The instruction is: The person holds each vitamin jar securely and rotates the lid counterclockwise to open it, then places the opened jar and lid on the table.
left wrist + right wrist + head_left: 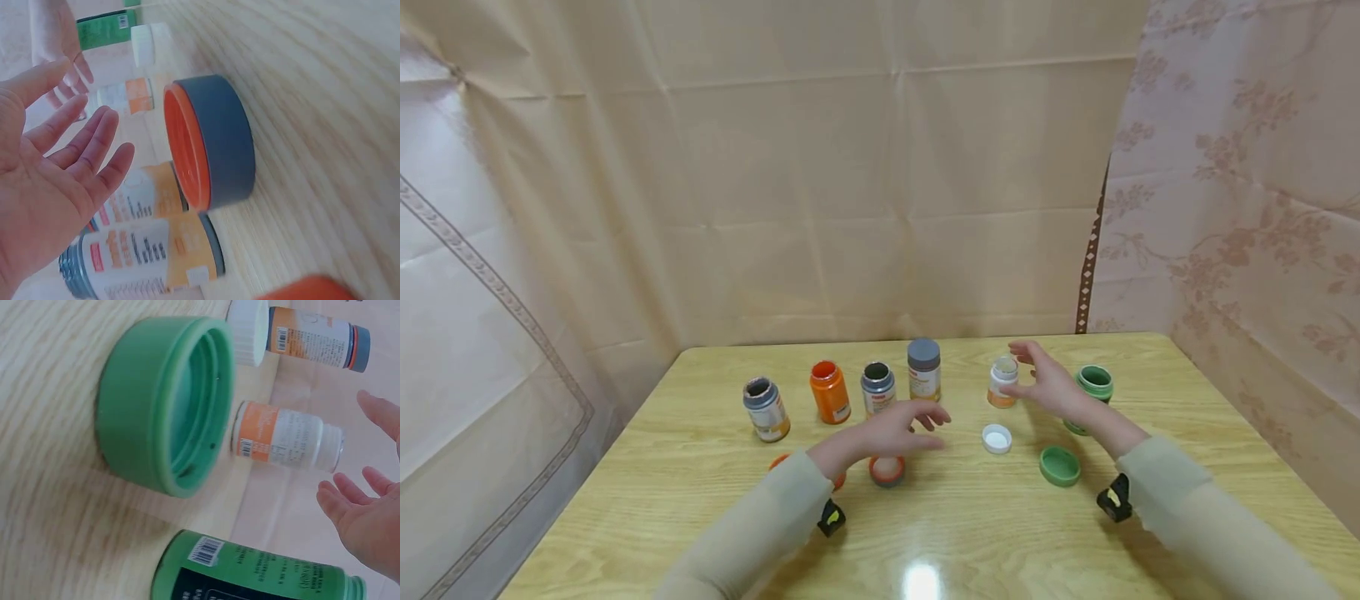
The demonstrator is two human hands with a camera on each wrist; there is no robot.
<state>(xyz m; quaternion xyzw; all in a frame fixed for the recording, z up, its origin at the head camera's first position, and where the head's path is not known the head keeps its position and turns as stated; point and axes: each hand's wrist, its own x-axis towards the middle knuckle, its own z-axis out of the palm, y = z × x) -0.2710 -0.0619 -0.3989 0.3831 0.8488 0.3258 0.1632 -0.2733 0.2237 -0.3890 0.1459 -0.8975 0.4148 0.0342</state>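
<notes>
My right hand [1047, 383] hovers by the small white bottle with an orange band [1002, 382], its fingers and thumb spread to either side of the open mouth. In the right wrist view a gap shows between the fingertips and that bottle [287, 436]. My left hand [901, 429] hangs over the table in front of the uncapped grey-rimmed bottle [878, 385], fingers loosely bent and holding nothing. Below it lies an upturned grey cap with an orange inside [887, 472]. A white cap [997, 439] lies upturned in front of the white bottle.
An uncapped green bottle [1095, 382] stands right of my right hand, its green cap [1060, 467] nearer. A grey-capped bottle [924, 368], an open orange bottle [830, 392] and another open grey-rimmed bottle [767, 408] stand leftward. An orange cap [839, 481] is partly hidden by my left forearm.
</notes>
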